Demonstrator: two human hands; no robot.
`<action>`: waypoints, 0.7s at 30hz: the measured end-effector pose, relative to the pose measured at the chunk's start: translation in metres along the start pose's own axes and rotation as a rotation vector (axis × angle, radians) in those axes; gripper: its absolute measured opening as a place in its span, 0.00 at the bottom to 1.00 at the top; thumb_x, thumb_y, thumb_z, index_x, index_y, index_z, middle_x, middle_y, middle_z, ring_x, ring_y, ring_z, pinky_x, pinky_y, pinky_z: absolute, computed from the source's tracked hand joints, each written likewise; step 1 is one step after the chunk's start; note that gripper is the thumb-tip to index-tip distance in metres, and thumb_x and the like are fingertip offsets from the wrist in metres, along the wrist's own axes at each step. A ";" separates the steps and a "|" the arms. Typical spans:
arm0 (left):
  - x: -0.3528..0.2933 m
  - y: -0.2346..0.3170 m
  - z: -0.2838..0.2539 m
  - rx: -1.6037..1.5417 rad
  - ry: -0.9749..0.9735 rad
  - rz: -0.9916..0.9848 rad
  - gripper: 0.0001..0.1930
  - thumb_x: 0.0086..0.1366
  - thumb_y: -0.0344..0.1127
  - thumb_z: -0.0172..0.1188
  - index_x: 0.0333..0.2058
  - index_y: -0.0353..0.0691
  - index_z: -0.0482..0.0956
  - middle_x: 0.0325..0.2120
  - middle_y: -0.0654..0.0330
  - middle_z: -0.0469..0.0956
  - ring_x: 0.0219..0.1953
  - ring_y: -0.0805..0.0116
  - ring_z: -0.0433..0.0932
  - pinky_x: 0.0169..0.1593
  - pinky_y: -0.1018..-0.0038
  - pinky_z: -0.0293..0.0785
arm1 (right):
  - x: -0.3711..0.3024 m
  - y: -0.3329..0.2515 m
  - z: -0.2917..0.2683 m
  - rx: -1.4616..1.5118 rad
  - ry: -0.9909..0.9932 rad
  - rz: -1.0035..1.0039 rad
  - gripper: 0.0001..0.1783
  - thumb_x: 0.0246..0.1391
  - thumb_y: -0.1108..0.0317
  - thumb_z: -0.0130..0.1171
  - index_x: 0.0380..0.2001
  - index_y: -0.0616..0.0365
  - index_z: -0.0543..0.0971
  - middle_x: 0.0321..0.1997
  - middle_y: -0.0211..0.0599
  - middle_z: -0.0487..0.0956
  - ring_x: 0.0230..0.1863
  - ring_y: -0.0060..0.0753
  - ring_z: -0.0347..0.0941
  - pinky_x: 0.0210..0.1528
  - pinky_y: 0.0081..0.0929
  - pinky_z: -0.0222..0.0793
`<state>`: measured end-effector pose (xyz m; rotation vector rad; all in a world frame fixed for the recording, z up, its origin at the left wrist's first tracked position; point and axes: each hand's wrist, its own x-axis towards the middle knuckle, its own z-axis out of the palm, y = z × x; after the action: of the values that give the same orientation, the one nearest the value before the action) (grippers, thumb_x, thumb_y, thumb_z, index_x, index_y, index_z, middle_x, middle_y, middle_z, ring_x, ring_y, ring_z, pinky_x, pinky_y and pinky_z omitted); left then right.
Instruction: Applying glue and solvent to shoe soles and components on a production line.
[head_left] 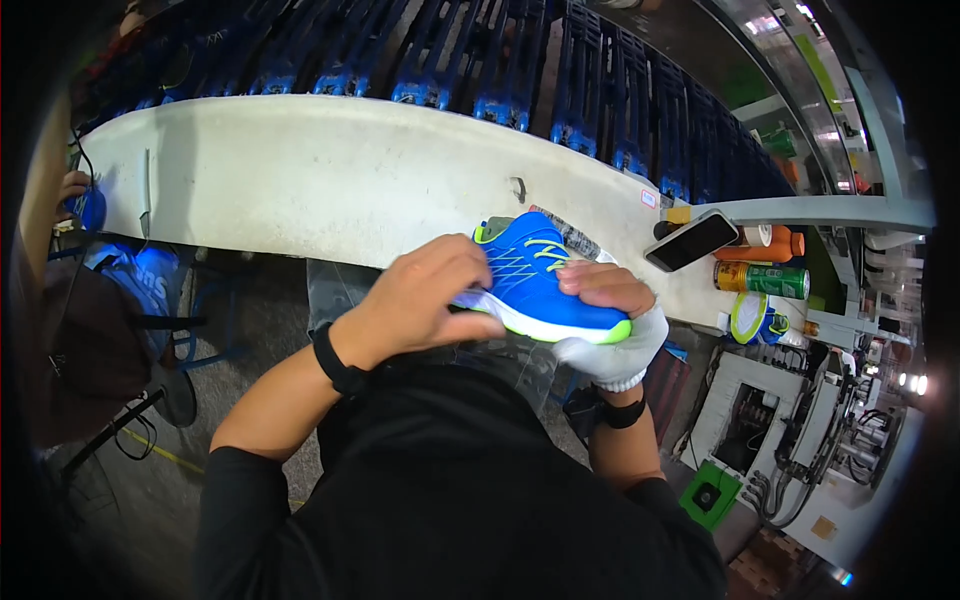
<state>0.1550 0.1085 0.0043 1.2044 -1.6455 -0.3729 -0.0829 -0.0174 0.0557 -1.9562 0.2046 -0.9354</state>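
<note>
A blue sneaker [545, 277] with lime-green laces and a white and green sole is held over the near edge of the white bench. My left hand [435, 290], bare, grips its heel end, the thumb along the sole. Around the toe end my right hand [620, 310] is closed, wearing a white glove that leaves the fingers uncovered; those fingers press on the upper near the laces. Behind the shoe a patterned strip-like object [570, 232] lies on the bench, partly hidden by it. A small dark loop [518, 188] rests farther back.
The long white bench [300, 160] runs across, with blue racks [480, 60] behind it. At its right end are a phone [692, 242], an orange bottle [785, 243], a green can [780, 281] and another blue shoe [772, 325]. A machine [770, 420] stands right; another person's hand [75, 187] shows far left.
</note>
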 end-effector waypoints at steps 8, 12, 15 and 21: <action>0.013 0.019 -0.086 0.240 -0.056 0.168 0.37 0.53 0.39 0.83 0.61 0.34 0.79 0.53 0.44 0.86 0.53 0.42 0.87 0.59 0.58 0.84 | -0.005 0.064 0.022 0.613 0.502 0.652 0.20 0.81 0.54 0.49 0.54 0.59 0.80 0.56 0.48 0.86 0.57 0.44 0.83 0.64 0.42 0.77; 0.039 0.029 -0.108 0.278 -0.152 -0.072 0.43 0.46 0.49 0.87 0.59 0.35 0.81 0.50 0.46 0.86 0.49 0.44 0.86 0.54 0.57 0.82 | 0.028 0.054 0.056 -0.001 -0.016 0.246 0.41 0.60 0.48 0.78 0.68 0.62 0.76 0.63 0.47 0.84 0.69 0.41 0.78 0.75 0.37 0.68; 0.055 0.025 -0.106 0.225 -0.146 -0.123 0.43 0.46 0.49 0.87 0.59 0.37 0.80 0.50 0.46 0.85 0.50 0.44 0.86 0.56 0.57 0.81 | 0.067 0.032 0.071 0.337 -0.046 0.221 0.79 0.27 0.41 0.94 0.80 0.60 0.61 0.80 0.52 0.68 0.81 0.51 0.63 0.83 0.47 0.56; 0.077 0.029 -0.111 0.170 -0.242 -0.312 0.42 0.47 0.42 0.86 0.59 0.33 0.78 0.50 0.41 0.86 0.52 0.39 0.86 0.57 0.57 0.82 | 0.094 0.044 0.093 0.375 0.191 0.112 0.25 0.68 0.60 0.62 0.62 0.59 0.71 0.63 0.47 0.77 0.66 0.42 0.76 0.72 0.45 0.70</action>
<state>0.2360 0.0898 0.1150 1.6031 -1.7216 -0.6021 0.0560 -0.0247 0.0444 -1.4989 0.2274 -1.0072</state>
